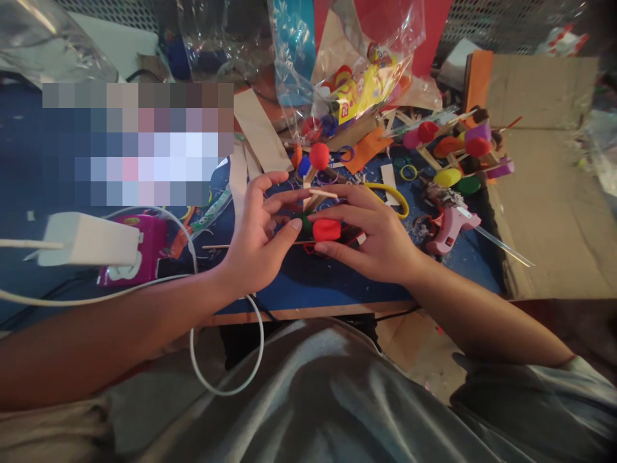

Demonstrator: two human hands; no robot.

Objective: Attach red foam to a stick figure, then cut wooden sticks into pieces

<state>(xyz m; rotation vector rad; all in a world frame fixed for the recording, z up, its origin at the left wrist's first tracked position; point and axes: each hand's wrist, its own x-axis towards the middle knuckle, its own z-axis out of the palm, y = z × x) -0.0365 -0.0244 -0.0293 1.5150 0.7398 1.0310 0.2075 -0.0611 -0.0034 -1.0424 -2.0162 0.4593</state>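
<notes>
Between my hands, close to the table's front edge, stands a small craft-stick model (315,200) with a red ball (319,155) on top. Low on the model sit a red clay-like lump (326,229) and a dark green one (307,224). My left hand (258,235) curls round the model's left side, its thumb against the green lump and a fingertip near the stick. On the other side my right hand (373,228) holds the red lump between thumb and finger. A thin stick (216,247) pokes out beneath my left hand.
To the right lie a pink glue gun (453,225), a colourful stick-and-lump model (463,145) and a cardboard sheet (554,193). A white charger (89,239) with a looping cable stands left. Plastic bags (357,71), paper strips and scraps crowd the back.
</notes>
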